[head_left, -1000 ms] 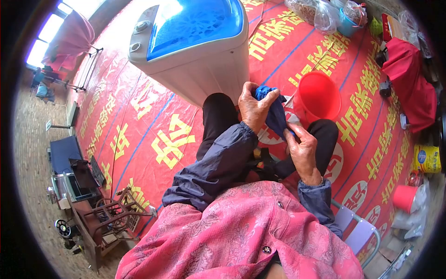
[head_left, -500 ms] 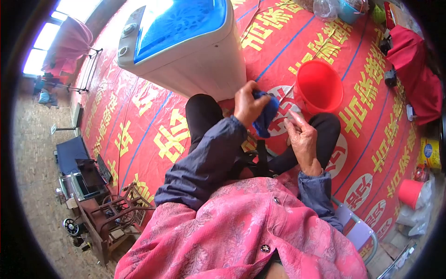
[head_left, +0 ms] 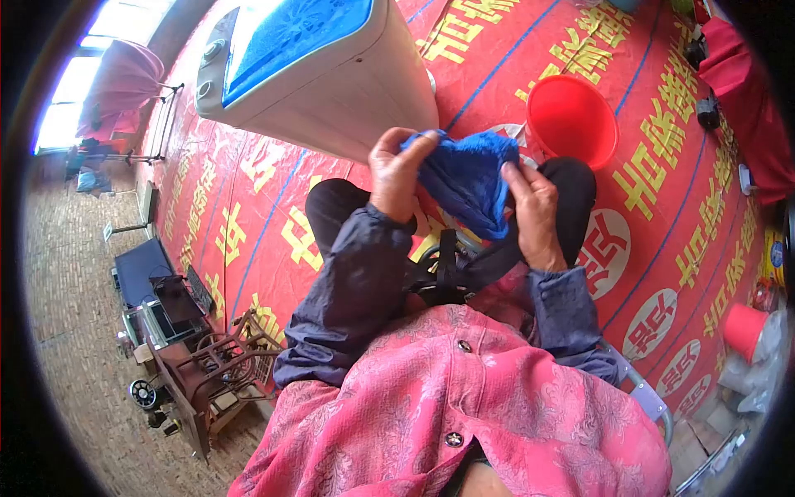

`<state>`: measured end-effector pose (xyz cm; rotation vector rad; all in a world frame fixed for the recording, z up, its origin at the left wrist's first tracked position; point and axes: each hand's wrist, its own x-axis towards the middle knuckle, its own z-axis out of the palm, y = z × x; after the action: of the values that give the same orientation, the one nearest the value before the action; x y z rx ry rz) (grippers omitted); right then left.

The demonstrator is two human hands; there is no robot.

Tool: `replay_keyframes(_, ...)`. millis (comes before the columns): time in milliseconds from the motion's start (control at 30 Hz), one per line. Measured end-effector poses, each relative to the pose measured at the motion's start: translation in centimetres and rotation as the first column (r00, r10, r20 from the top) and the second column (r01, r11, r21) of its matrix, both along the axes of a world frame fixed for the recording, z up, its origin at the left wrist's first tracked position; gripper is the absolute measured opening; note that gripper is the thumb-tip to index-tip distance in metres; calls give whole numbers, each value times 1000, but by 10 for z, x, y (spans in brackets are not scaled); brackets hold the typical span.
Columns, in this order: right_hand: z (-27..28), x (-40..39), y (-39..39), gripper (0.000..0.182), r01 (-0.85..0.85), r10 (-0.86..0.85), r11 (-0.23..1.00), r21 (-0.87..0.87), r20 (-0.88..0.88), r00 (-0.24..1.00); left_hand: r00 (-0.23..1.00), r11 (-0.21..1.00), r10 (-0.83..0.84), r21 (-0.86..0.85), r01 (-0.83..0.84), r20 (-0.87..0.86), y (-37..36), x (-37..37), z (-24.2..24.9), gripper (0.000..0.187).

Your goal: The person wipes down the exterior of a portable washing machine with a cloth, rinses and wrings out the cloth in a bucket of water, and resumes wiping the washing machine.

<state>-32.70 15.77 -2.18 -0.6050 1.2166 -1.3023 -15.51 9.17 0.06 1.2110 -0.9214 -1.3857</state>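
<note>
A blue cloth [head_left: 468, 178] is spread between my two hands, above my knees. My left hand [head_left: 396, 172] pinches its left corner between thumb and fingers. At the cloth's right edge, my right hand [head_left: 534, 207] has its thumb and fingers closed on the fabric. A red bucket [head_left: 571, 120] stands on the floor just beyond my right knee. Beyond my left hand is a white washing machine [head_left: 348, 91] with a blue lid [head_left: 298, 41].
Red sheeting with yellow characters [head_left: 654, 182] covers the floor. A wooden chair [head_left: 236, 356] lies at the lower left, near a dark screen [head_left: 145, 269]. At the right are a small red container [head_left: 745, 331] and a dark red cloth [head_left: 737, 108].
The blue cloth, bunched in my left hand before, is now stretched out. My right hand has taken hold of its right edge. My left hand has moved a little to the left.
</note>
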Motion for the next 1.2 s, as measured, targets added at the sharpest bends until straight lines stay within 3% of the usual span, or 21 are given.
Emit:
replay_keyframes(100,-8,-14,-11,26,80,-64,996,-37,331,941,966,990,59,138,-25,-252,0,21,5,10)
replay_keyframes(167,-1,-22,-13,26,104,-85,994,-28,384,919,968,994,47,106,-21,-246,-8,39,-4,10)
replay_keyframes(233,2,-27,-16,23,194,-176,981,-29,308,935,968,998,32,58,-18,-250,-14,45,4,11)
replay_keyframes(400,46,-41,-19,24,236,-175,966,-104,411,895,952,996,-83,-56,69,-294,-21,50,20,22)
replay_keyframes(500,66,-36,-26,27,225,-125,955,-195,422,898,941,998,-56,-16,54,-334,-21,46,10,20)
replay_keyframes(533,69,-33,-29,28,197,-98,956,-216,396,913,962,999,-33,32,43,-270,-20,47,-1,22)
replay_keyframes(567,71,-29,-32,28,164,-68,958,-235,371,926,998,997,-16,75,20,-60,-20,53,-21,25)
replay_keyframes(600,62,-19,-39,28,120,-45,971,-205,335,941,999,993,-17,118,21,-38,-17,57,-31,27)
replay_keyframes(633,44,-6,-51,17,150,-156,966,-211,-12,988,1000,987,-15,161,17,-16,-13,58,-33,29)
replay_keyframes(667,31,-1,-49,17,85,-93,989,-124,-54,994,1000,986,-19,166,18,7,-5,59,-34,30)
replay_keyframes(767,11,32,-48,18,4,-2,995,-102,20,1000,985,984,-174,-39,174,11,11,62,-52,36)
replay_keyframes(833,19,46,-41,18,-81,87,995,-54,127,988,945,955,-232,-128,266,232,21,56,-62,47)
replay_keyframes(867,24,49,-40,18,-123,128,992,-41,147,981,945,944,-263,-152,294,196,25,51,-73,48)
replay_keyframes(967,27,56,-34,18,-137,143,989,-55,117,983,918,927,-309,-137,349,249,36,38,-85,50)
replay_keyframes(1000,31,56,-29,18,-141,144,989,-42,98,985,910,917,-355,-110,384,213,37,36,-80,41)
replay_keyframes(1100,24,44,-22,21,-128,131,991,-30,102,986,753,816,-462,-109,568,468,33,45,-65,31)
replay_keyframes(1200,12,18,-17,24,-65,67,998,-14,120,991,813,830,-550,18,557,189,39,50,-50,17)
